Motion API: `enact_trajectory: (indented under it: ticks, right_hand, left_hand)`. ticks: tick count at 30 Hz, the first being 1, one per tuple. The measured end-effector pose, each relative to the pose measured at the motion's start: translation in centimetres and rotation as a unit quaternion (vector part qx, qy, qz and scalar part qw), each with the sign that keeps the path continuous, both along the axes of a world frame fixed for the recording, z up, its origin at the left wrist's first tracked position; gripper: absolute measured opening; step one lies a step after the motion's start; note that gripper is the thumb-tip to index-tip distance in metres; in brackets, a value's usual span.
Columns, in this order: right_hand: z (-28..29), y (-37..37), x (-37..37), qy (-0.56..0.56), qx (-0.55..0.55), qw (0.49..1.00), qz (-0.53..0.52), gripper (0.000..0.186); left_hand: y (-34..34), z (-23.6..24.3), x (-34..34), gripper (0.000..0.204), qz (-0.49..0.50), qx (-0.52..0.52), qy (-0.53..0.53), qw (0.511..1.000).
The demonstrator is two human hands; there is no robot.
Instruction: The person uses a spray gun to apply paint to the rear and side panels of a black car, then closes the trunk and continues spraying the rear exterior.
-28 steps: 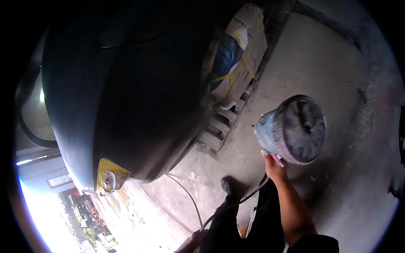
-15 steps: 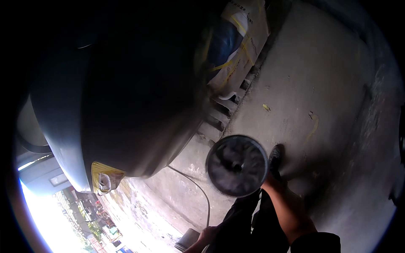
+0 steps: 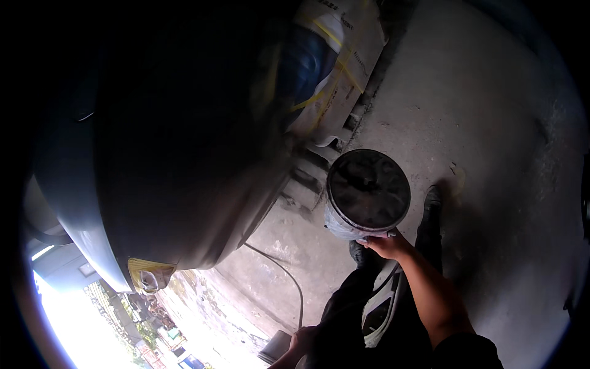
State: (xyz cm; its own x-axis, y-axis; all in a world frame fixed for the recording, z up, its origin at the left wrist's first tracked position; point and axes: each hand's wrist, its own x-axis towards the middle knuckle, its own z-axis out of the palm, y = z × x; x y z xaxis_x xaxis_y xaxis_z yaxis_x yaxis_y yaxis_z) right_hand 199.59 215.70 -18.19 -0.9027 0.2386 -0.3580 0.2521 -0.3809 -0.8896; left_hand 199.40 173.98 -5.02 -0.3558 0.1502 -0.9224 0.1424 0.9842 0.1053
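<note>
My right hand [image 3: 386, 245] is closed round the handle of a spray gun, below its large round cup [image 3: 369, 187]. The cup has a dark, glossy lid and pale, cloudy sides. It hangs over the floor, right of a dark car body [image 3: 190, 147]. At the bottom, my left hand [image 3: 302, 339] is closed, apparently round a thin hose [image 3: 302, 301] that runs from under the car. Its fingers are partly hidden in shadow. Beside that hand is a grey box-like thing [image 3: 275, 345]. The gun's nozzle is hidden under the cup.
Masking paper with yellow tape [image 3: 350, 67] covers part of the car at the top. A taped-off lamp [image 3: 149, 277] is at its lower left corner. A slotted floor grate [image 3: 307, 178] runs beside the car. My feet stand on the concrete floor [image 3: 467, 98]. Bright daylight enters lower left.
My right hand and the spray gun have moved up and slightly right in view, and the cup now tilts to show its pale side. The left hand has hardly moved.
</note>
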Motion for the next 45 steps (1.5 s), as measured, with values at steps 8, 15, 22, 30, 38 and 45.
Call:
enact_trajectory:
  ticks: [8, 15, 22, 30, 38, 45]
  right_hand:
    - [-9.6, 8.1, -1.2, -0.023, 0.005, 0.988, -0.153, 0.028]
    - [-8.9, 12.2, -2.7, -0.083, -0.11, 0.988, -0.063, 0.035]
    - [-2.2, 18.6, -3.3, 0.09, -0.082, 0.993, -0.006, 0.026]
    - [-2.1, 23.1, -7.8, 0.071, -0.07, 0.995, -0.02, 0.03]
    - [-12.2, 18.1, -9.5, -0.102, -0.027, 0.994, 0.032, 0.028]
    - [-17.0, 14.0, -9.3, -0.044, 0.094, 0.994, -0.045, 0.025]
  left_hand:
    - [7.7, -1.4, 4.4, 0.026, 0.064, -0.103, 0.065, 0.99]
    - [8.7, -2.8, 4.6, 0.029, 0.001, -0.114, 0.013, 0.993]
    - [5.8, -3.5, 5.9, 0.036, -0.018, -0.077, 0.034, 0.996]
    - [7.1, -4.6, 5.9, 0.035, -0.022, -0.142, 0.018, 0.989]
    - [3.5, -6.1, 7.9, 0.024, -0.017, -0.074, 0.03, 0.997]
    - [8.8, -4.8, 6.0, 0.021, 0.028, -0.103, 0.031, 0.994]
